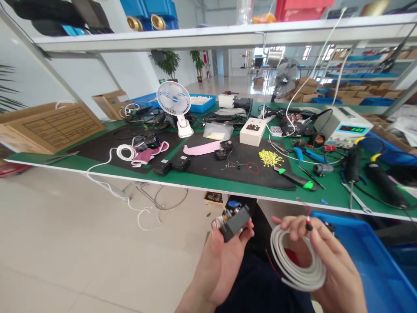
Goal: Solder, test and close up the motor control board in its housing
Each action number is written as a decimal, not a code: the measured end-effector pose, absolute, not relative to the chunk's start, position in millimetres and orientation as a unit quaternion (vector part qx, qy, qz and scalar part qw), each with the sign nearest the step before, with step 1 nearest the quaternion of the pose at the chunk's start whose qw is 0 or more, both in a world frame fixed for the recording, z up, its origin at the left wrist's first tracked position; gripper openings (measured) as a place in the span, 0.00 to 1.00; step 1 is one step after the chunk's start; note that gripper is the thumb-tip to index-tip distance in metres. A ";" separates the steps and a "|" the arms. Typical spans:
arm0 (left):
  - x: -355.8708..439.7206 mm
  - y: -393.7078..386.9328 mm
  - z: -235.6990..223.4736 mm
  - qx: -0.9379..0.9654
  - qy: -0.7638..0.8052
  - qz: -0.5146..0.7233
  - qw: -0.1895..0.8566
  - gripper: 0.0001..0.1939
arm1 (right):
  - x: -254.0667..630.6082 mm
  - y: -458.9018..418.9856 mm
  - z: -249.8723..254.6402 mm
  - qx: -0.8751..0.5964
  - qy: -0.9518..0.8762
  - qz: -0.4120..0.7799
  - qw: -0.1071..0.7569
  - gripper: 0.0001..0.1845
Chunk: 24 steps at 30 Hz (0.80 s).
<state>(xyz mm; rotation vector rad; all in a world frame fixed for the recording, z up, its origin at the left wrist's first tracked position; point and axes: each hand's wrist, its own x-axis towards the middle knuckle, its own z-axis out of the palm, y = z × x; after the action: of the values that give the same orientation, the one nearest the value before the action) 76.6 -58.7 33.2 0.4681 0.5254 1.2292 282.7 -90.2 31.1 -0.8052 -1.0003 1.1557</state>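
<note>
My hands are apart, near side of the worktop (332,193): left hand (224,256) clasps a black device (235,224), long axis slanting far-right; right hand (337,258), rightward across a gap, grips a white cable coil (302,281).

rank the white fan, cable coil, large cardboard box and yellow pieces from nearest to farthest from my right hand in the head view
1. Cable coil: held in your right hand.
2. Yellow pieces: piled on the bench, ahead and to the left.
3. White fan: farther left, toward the back.
4. Large cardboard box: at the far left end.
</note>
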 end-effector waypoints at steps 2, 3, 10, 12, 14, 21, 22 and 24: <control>85.0 -55.1 39.3 0.103 0.240 0.540 0.800 0.33 | 280.2 -101.6 34.9 -0.392 -0.541 0.465 0.581 0.11; 88.8 -54.0 42.6 0.069 0.245 0.524 0.813 0.33 | 277.1 -105.6 37.3 -0.409 -0.593 0.425 0.548 0.09; 105.1 -64.3 56.4 -0.005 0.267 0.459 0.847 0.35 | 255.4 -106.1 43.4 -0.449 -0.712 0.239 0.484 0.08; 106.7 -68.4 57.3 -0.004 0.253 0.455 0.854 0.36 | 253.9 -104.2 42.9 -0.446 -0.720 0.240 0.476 0.08; 107.5 -71.2 57.1 0.003 0.232 0.459 0.858 0.35 | 253.6 -102.9 43.7 -0.439 -0.732 0.219 0.472 0.08; 109.8 -75.6 56.9 0.061 0.174 0.457 0.870 0.37 | 253.1 -102.7 46.5 -0.452 -0.726 0.205 0.477 0.08; 110.0 -76.1 57.4 0.065 0.171 0.458 0.870 0.37 | 252.9 -103.1 46.0 -0.453 -0.726 0.205 0.475 0.08; 110.0 -77.3 57.8 0.065 0.169 0.459 0.870 0.37 | 252.6 -104.0 44.4 -0.456 -0.728 0.197 0.473 0.08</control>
<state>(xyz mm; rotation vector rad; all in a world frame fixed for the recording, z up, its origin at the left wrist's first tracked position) 110.0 -77.3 57.8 0.1350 0.3543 0.9607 252.6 -104.0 44.4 -1.1148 -1.7807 0.4824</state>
